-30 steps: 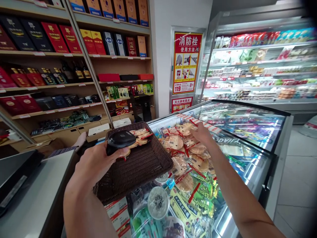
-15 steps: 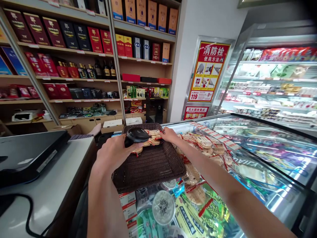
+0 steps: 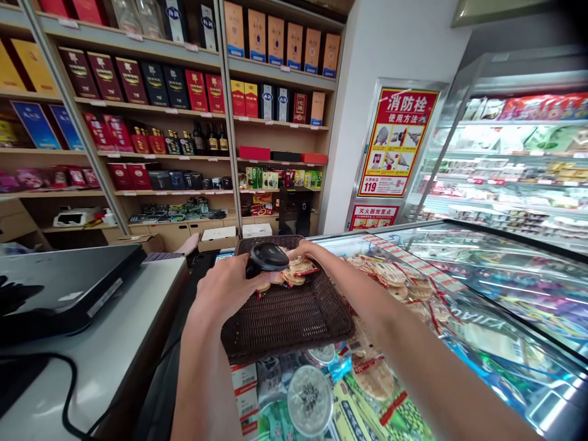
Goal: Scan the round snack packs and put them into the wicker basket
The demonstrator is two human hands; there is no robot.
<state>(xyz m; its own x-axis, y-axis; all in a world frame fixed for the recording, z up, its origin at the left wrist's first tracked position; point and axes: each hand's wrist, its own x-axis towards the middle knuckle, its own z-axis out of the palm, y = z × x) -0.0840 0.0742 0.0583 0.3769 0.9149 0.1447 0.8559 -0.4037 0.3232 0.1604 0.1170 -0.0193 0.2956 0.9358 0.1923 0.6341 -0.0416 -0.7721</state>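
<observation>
Stocked shelves (image 3: 257, 66) fill the frame's upper left as our left hand (image 3: 223, 283) grips a black device (image 3: 271, 256) over a brown wicker basket (image 3: 285, 321) at centre, bagged crackers (image 3: 298, 269) in its far end; we cannot tell whether our right hand (image 3: 307, 250), beside them, grips any.

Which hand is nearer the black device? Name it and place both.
Left: the left hand grips the black device; the right hand is to its right, at the packets in the basket.
</observation>
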